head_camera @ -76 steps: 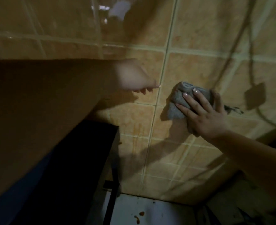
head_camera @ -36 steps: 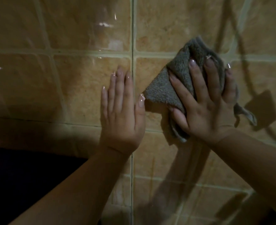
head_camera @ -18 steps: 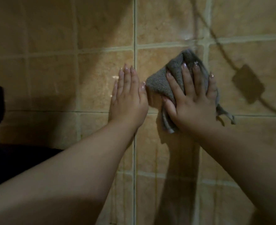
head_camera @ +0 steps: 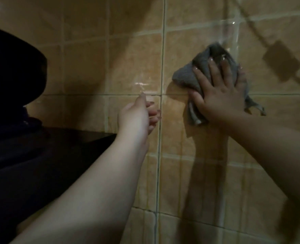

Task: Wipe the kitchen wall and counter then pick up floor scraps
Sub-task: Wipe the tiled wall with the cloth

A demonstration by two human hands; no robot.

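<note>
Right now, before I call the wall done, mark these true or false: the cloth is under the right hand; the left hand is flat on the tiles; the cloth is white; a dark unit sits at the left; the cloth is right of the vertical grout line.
1. The right hand presses the cloth on the tiled wall. True.
2. The left hand lies flat on the tiles. False: its fingers hang loosely curled and hold nothing.
3. The cloth is white. False: it is grey.
4. A dark unit sits at the left. True.
5. The cloth is right of the vertical grout line. True.
</note>
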